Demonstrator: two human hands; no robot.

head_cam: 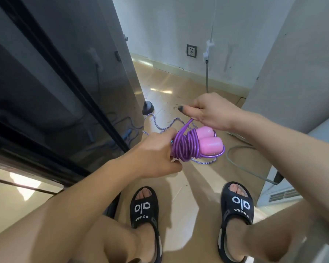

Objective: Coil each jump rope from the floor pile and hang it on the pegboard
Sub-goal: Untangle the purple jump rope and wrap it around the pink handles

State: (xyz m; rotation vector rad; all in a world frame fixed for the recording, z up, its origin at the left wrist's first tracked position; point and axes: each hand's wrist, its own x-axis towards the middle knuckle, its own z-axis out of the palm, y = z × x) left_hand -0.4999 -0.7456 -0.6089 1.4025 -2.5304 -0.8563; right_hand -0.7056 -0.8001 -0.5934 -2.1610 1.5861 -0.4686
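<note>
Purple jump rope (186, 147) coiled, both hands gripping.

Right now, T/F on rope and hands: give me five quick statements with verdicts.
1. The left hand holds the purple rope bundle. True.
2. The right hand is empty. False: it pinches the rope's loose strand.
3. Both pink handles lie side by side inside the wraps. True.
4. The floor is bare of ropes. False: a striped rope lies there.
5. The person is barefoot. False: they wear black slides.
</note>
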